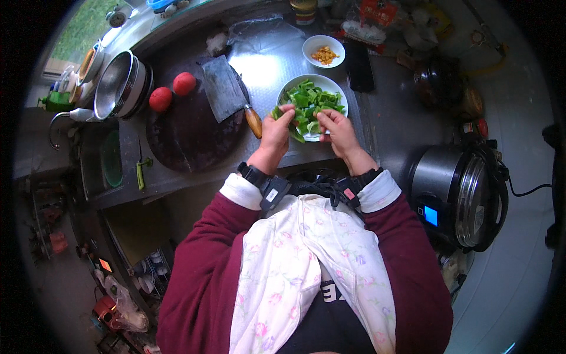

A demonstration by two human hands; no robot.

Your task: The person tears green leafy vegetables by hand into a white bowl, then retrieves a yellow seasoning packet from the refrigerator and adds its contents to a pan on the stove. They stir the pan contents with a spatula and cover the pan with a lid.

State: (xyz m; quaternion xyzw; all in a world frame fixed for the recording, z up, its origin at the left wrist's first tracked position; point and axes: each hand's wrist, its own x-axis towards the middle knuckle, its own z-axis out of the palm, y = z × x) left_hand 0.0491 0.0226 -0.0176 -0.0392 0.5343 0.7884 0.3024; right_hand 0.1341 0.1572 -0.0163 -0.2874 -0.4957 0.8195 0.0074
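Observation:
Both my hands are over a white plate [345,101] heaped with torn green pepper pieces [311,94]. My left hand [276,133] is at the plate's left rim, its thumb and fingers closed on a piece of green pepper [277,112]. At the right side of the heap is my right hand [341,133], with thumb and forefinger pinched together. Whatever lies between those fingertips is too small to make out, and pepper pieces are right beside them. Left of my left hand, a cleaver [223,88] with a wooden handle lies on a dark round cutting board [177,133].
Two red tomatoes [160,100] rest on the board's far left. Behind the plate stands a small white bowl [306,53] of chopped orange bits, beside a black phone-like slab [360,68]. A green-handled knife [140,176], stacked metal bowls [112,88] and an electric cooker [437,183] flank the work area.

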